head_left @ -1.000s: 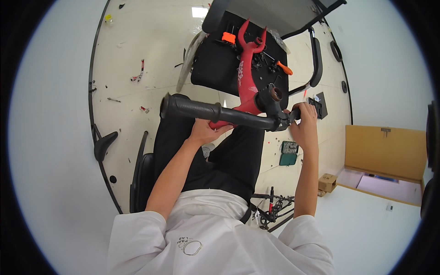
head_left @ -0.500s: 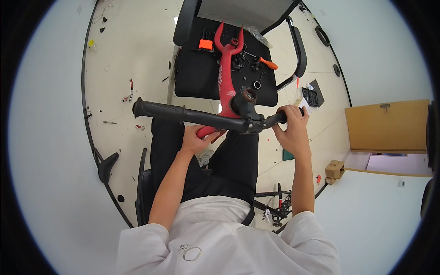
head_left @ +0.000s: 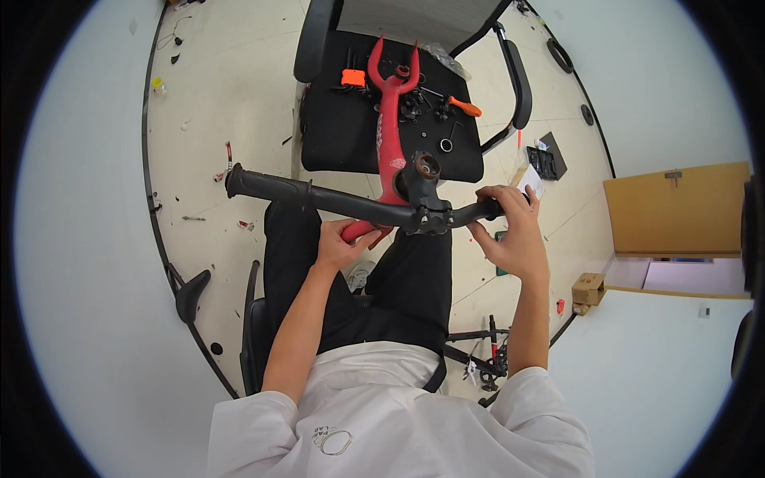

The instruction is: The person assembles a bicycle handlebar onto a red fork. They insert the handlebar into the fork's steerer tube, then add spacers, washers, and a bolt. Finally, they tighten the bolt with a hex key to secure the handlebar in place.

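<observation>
A red bicycle frame (head_left: 388,131) reaches from the black chair seat toward my lap, its forked end lying on the seat. At its near end a black stem (head_left: 422,179) with a worn round opening on top clamps a black handlebar (head_left: 343,202), which runs crosswise above my knees. My left hand (head_left: 343,244) is closed around the red tube at the near end, just below the bar. On the bar's short right side my right hand (head_left: 514,233) rests with its fingers curled over the end and the thumb underneath. The far side of its grip is hidden.
On the office chair (head_left: 343,147) lie an orange-handled screwdriver (head_left: 464,107), an orange tool holder (head_left: 353,78), a metal ring (head_left: 446,146) and small dark parts. A bicycle saddle (head_left: 191,296) is at the left wall. More bike parts (head_left: 486,354) lie right of my seat; a cardboard box (head_left: 588,290) stands beyond.
The handlebar and stem have shifted slightly left in view. My right hand has turned a little on the bar's end, its thumb more spread. My left hand keeps its hold.
</observation>
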